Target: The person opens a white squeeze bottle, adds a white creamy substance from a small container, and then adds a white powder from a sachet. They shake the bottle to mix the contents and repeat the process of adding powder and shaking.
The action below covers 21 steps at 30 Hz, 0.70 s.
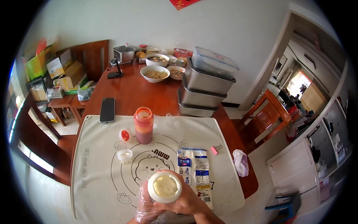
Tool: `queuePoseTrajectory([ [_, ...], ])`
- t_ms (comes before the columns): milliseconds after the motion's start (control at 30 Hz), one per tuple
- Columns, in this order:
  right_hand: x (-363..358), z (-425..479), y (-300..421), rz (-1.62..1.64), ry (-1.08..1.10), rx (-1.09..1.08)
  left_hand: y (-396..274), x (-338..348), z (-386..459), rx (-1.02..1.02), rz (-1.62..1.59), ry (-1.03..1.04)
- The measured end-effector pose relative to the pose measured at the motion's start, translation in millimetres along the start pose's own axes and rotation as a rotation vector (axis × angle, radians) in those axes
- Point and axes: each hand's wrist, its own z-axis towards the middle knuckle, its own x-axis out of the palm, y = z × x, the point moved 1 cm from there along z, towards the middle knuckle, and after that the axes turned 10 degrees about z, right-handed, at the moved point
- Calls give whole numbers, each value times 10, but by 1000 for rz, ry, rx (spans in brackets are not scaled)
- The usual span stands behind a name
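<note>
Both my hands hold a white-rimmed plastic bottle (164, 187), uncapped, with pale cream filling it near the mouth. My left hand (146, 203), in a clear plastic glove, grips its left side; my bare right hand (188, 200) wraps its right side. Beyond stands an uncapped squeeze bottle (144, 126) with red sauce. Left of it lie a white cap with red sauce inside (125, 135) and a white cap with pale residue (125, 155). A flattened sauce pouch (202, 179) lies right of my hands, near a pink binder clip (214, 150).
A pale silicone mat (95, 140) covers the near table. Beyond it are a phone (107, 109), a phone stand (115, 74), stacked metal containers (205, 86) and food bowls (155, 74). A crumpled cloth (240, 163) lies by the right edge. Wooden chairs (265, 120) flank the table.
</note>
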Motion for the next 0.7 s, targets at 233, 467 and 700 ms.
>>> queuePoseTrajectory([
  [233,-440,-423,-124,-238,-119,238,-51,-30,61,145,350,48],
  [467,-936,-844,-509,-586,-419,498,-292,37,33,302,606,-89],
  [700,-1134,-716,-683,-661,-349,404,-481,-103,-50,340,582,-199],
])
